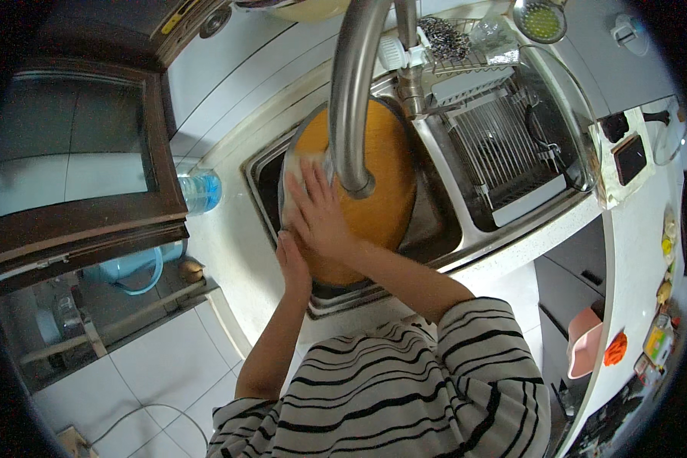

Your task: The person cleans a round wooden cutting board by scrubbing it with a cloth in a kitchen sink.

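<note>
A round wooden cutting board (380,229) with a dark rim lies tilted in the left sink basin (443,223). Its left edge is held by my left hand (293,266), the thumb side showing and some fingers hidden. My right hand (320,214) presses flat against the board's left part with its fingers apart. Around those fingertips is a blurred whitish patch (297,160); I cannot tell whether it is foam, water or a cloth. The steel faucet spout (349,114) hangs over the board and covers part of it.
Right of the basin, a dish rack (501,154) fills the second basin, and a glass lid (572,120) leans there. A wire basket (475,62) holds a scourer (443,39). A water bottle (203,192) stands left, beside an open brown-framed cabinet door (163,137).
</note>
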Demonstrator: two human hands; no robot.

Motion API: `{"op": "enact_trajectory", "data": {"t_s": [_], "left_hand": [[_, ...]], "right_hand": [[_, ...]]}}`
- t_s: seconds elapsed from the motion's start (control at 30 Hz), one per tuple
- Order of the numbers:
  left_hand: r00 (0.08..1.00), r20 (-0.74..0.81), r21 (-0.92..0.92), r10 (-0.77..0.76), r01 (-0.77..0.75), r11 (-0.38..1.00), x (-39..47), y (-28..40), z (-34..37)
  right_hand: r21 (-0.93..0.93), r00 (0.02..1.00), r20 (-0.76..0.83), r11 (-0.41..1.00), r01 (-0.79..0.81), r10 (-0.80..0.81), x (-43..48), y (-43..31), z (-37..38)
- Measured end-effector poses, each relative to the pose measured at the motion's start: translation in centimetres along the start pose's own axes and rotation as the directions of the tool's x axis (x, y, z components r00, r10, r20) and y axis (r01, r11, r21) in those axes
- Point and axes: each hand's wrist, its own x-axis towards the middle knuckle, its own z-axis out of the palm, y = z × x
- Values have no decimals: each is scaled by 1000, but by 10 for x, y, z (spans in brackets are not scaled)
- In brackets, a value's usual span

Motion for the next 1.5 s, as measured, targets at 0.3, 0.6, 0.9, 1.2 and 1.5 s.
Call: {"op": "enact_trajectory", "data": {"t_s": [0.3, 0.6, 0.9, 1.2, 1.5], "left_hand": [[971, 64, -227, -229, 238, 944, 9, 1, -4], [905, 412, -465, -108, 311, 829, 18, -4, -15], [958, 228, -404, -174, 256, 878, 10, 1, -1], [941, 281, -440, -186, 298, 847, 6, 0, -4], [960, 105, -367, -259, 279, 887, 11, -10, -3]], "right_hand": [[-168, 952, -302, 986, -3, -49, 51, 22, 1], [-26, 982, -53, 983, -183, 181, -106, 19, 47], [105, 602, -266, 643, -758, 753, -43, 128, 28], [77, 978, -93, 981, -177, 184, -12, 7, 15], [-47, 852, -473, 959, -278, 224, 51, 189, -5]]}}
